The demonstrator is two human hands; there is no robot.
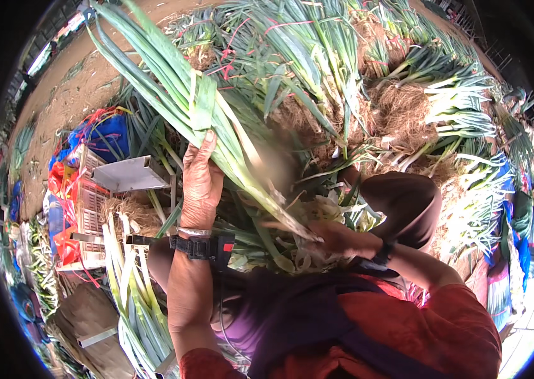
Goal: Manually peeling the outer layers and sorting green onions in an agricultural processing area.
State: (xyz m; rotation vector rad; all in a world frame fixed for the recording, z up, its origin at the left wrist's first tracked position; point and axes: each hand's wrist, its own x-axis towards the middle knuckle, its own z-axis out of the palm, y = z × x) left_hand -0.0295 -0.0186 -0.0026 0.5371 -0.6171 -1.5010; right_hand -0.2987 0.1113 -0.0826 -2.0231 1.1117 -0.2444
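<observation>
A long bunch of green onions (182, 104) runs slantwise across the middle, its green leaves toward the upper left and its pale stalk ends toward the lower right. My left hand (202, 183) is closed around the leaves partway along, thumb on top. At the pale lower end, my right hand (336, 243) is closed with its fingers at the stalk tip. Its fingertips are partly hidden. A blurred patch beside the stalks cannot be made out. Stripped pale leaves (333, 218) lie beneath, between my knees.
Bundles of green onions (324, 57) with brown roots (400, 110) are heaped ahead and to the right. At left stand a plastic crate (90, 218) with red bags and a metal bracket (131, 175). More onions (131, 297) lie beside my left arm.
</observation>
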